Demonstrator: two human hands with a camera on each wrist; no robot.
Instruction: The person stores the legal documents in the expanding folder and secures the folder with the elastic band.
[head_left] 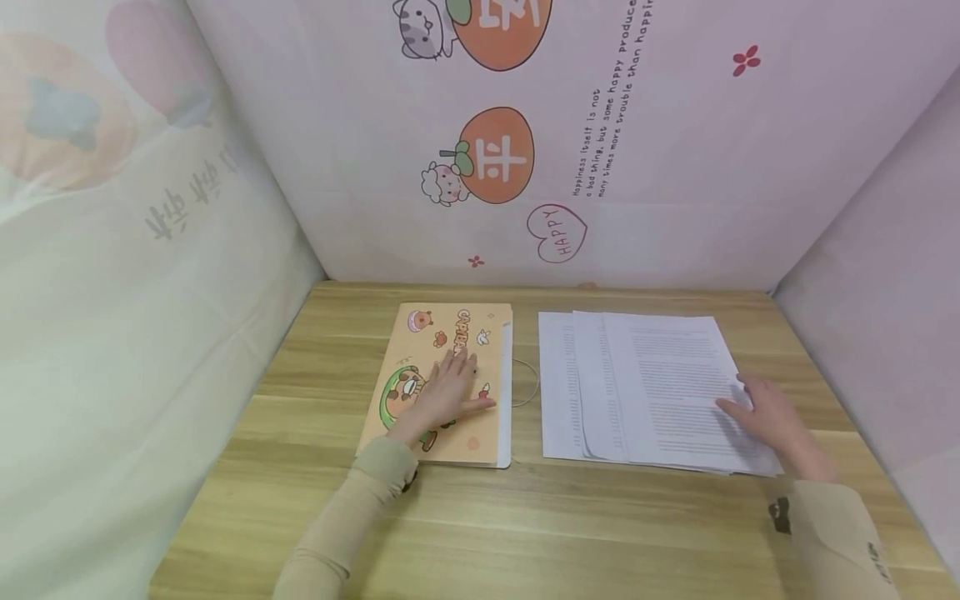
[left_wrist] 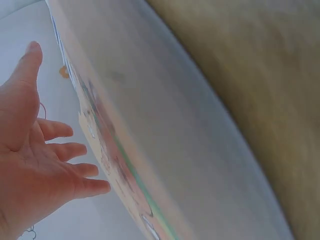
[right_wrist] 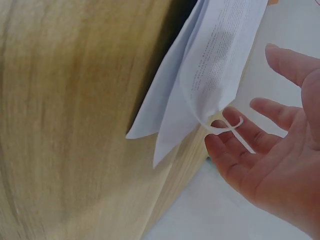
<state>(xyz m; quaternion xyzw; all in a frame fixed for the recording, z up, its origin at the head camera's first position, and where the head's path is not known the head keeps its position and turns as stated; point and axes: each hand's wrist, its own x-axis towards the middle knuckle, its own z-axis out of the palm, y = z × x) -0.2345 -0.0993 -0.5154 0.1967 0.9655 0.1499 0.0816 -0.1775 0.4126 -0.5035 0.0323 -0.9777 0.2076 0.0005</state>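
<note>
We see a left hand (head_left: 446, 396) spread flat over a peach cardboard folder (head_left: 420, 350) printed with cartoon capybaras, its fingers extended and gripping nothing; whether they touch the cover we cannot tell. The folder lies left of centre on a brown wood-grain table (head_left: 465, 533), and a thin pale cord loop (head_left: 537, 379) reaches from its right side. Beyond that we find overlapping white printed paper sheets (head_left: 637, 387), with a loosely relaxed right hand (head_left: 772, 417), holding nothing, at their right edge.

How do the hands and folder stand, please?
Left hand over folder; right hand over right side of papers; folder flat on table; thin loop between folder and papers.
</note>
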